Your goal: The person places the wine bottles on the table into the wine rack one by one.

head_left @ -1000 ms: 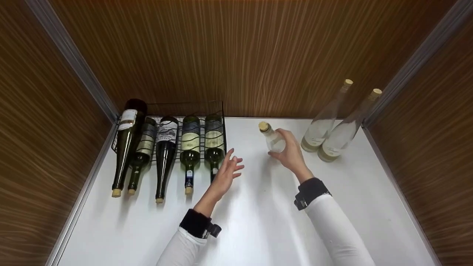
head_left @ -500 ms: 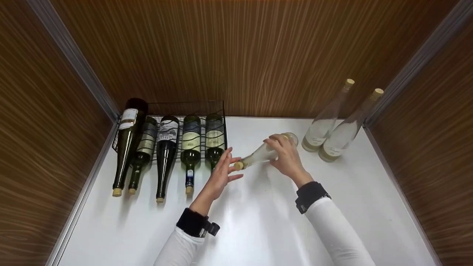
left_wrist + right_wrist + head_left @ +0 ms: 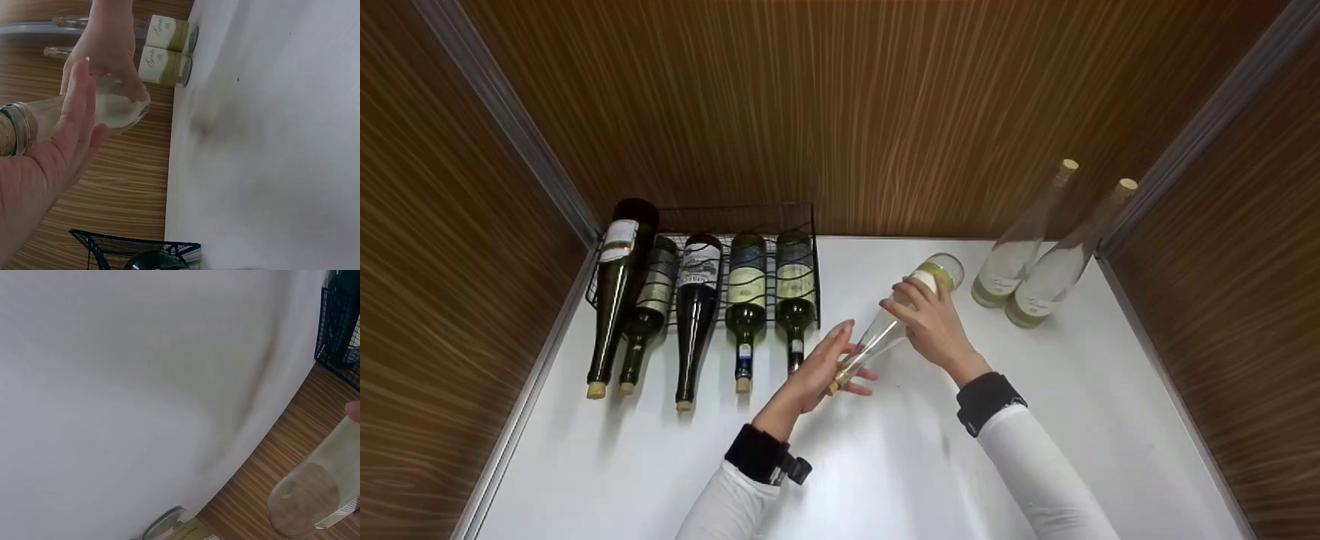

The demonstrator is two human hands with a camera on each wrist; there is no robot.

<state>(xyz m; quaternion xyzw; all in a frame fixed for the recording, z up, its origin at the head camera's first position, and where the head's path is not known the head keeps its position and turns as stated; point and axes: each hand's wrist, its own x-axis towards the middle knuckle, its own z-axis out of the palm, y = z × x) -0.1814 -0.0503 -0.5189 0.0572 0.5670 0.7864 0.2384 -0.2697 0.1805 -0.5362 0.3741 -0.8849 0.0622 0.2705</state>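
Observation:
A clear glass bottle (image 3: 879, 334) with a pale label hangs tilted over the white surface, its base towards the back right and its corked neck pointing down to the front left. My right hand (image 3: 936, 328) grips it round the body near the label. Fingers mostly straight, my left hand (image 3: 816, 373) is at the bottle's neck, with the cork (image 3: 832, 388) beside the palm. In the left wrist view the neck and cork (image 3: 7, 135) pass behind the left fingers. The right wrist view shows the bottle's rounded base (image 3: 304, 500) at its lower right.
A black wire rack (image 3: 813, 225) at the back left holds several dark green bottles (image 3: 746, 289) lying with corks forward. Two clear corked bottles (image 3: 1001, 274) stand upright at the back right. Wood-grain panels (image 3: 885, 112) enclose the white surface (image 3: 885, 465) on three sides.
The bottle has swung from neck up to base raised, its neck now down and forward. My left hand has moved slightly forward to the right, meeting the neck. The other bottles stay put.

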